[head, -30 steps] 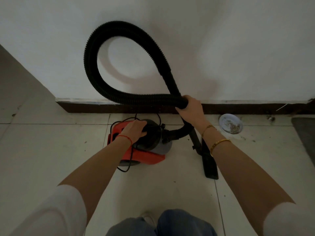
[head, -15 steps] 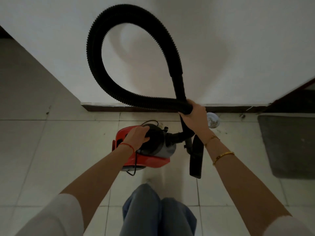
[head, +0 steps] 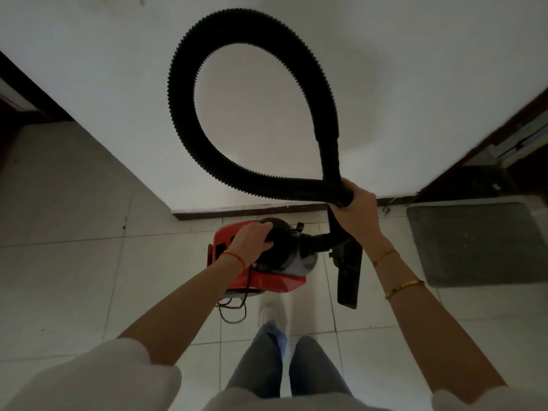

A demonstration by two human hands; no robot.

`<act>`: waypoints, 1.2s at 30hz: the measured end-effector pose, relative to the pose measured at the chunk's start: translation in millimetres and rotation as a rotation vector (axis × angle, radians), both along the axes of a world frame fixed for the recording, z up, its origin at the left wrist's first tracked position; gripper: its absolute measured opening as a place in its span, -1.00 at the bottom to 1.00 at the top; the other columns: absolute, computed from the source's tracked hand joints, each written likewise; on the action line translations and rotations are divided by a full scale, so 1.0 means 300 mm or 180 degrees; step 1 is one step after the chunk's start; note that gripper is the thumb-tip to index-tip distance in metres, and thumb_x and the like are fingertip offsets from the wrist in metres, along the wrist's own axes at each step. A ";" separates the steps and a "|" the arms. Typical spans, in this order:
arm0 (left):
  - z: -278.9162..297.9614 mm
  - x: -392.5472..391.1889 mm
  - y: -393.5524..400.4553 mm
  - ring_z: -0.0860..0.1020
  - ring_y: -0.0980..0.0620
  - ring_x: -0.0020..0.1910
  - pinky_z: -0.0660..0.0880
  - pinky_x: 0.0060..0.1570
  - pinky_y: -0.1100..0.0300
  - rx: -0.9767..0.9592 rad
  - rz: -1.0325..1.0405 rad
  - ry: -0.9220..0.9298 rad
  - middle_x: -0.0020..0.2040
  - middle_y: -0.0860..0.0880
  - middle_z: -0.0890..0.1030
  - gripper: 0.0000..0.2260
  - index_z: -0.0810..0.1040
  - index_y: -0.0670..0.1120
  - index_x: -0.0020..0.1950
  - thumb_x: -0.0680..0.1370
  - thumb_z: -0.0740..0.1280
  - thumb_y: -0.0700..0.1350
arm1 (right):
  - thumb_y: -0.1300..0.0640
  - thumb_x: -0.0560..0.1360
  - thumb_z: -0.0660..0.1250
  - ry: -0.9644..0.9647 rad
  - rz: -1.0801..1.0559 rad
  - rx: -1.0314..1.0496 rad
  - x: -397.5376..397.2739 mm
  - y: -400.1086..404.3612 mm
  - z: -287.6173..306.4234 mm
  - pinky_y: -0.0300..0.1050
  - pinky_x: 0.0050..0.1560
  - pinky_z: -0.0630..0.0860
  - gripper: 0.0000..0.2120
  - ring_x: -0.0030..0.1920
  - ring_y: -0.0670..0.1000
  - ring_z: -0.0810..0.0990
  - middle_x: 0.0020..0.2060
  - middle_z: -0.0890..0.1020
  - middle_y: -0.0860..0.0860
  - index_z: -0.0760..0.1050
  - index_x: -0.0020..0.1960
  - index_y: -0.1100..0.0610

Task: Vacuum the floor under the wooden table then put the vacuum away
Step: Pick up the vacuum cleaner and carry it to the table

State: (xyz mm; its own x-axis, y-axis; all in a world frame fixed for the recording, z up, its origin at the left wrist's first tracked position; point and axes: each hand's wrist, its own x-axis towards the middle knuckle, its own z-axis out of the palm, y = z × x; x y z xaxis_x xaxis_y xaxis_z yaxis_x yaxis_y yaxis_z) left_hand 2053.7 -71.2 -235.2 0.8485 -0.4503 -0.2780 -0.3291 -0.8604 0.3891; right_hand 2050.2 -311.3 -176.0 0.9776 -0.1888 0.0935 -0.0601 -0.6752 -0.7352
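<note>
While carried: vacuum [head: 261, 262] above tiled floor [head: 74, 277]
Left hand [head: 252, 240]: clamped on vacuum top
Right hand [head: 357, 207]: clamped on looped hose [head: 184, 84]

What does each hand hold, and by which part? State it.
Left hand grips the red vacuum by its black top handle. Right hand grips the black hose where its loop crosses itself, above the nozzle.

Left hand [head: 252, 241] hides vacuum [head: 261, 280] handle; shoe [head: 274, 314] blurred; grey mat [head: 474, 241] partly behind right forearm.
</note>
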 end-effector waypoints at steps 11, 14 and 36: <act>0.159 -0.045 -0.040 0.58 -0.10 -0.06 0.53 -0.07 0.09 -0.0206 -0.0272 0.0017 -0.03 -0.10 0.61 -0.87 0.49 -0.13 0.03 0.54 0.32 -0.11 | 0.22 0.40 0.46 -0.0170 -0.0451 -0.0082 -0.150 -0.042 0.157 -0.27 0.03 0.44 -0.56 -0.04 0.04 0.65 -0.05 0.69 0.11 0.51 0.27 0.14; 0.168 -0.061 -0.072 0.59 -0.08 -0.07 0.55 -0.06 0.08 -0.0181 -0.0399 0.0046 -0.03 -0.09 0.60 -0.88 0.49 -0.12 0.04 0.55 0.32 -0.11 | 0.22 0.41 0.45 -0.0120 -0.0570 -0.0058 -0.198 -0.066 0.174 -0.30 -0.02 0.43 -0.58 -0.08 -0.01 0.63 -0.08 0.69 0.10 0.52 0.26 0.14; 0.210 -0.198 -0.407 0.57 -0.09 0.05 0.51 0.06 0.09 -0.0181 -0.2374 0.0003 0.08 -0.12 0.59 -0.74 0.48 -0.16 0.21 0.56 0.31 -0.10 | 0.21 0.37 0.43 -0.0227 -0.2411 -0.0338 -0.773 -0.138 0.251 -0.20 -0.13 0.49 -0.65 -0.28 -0.07 0.57 -0.31 0.59 -0.13 0.57 0.15 0.04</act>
